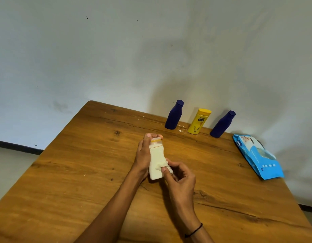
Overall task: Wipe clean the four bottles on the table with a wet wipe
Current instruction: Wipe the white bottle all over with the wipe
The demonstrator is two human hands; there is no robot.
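A wooden table [81,172] stands against a pale wall [81,58]. Two forearms reach over its middle. The left hand [143,155] grips a white bottle [156,160], fingers curled over its cap, holding it tilted above the wood. The right hand [180,178] pinches a wipe [164,164] against the bottle's lower side. Bare wood lies all around them. At the far edge stand a blue bottle [173,115], a yellow bottle [198,121] and a second blue bottle [221,124], with a wipes pack [257,155] at the right edge.
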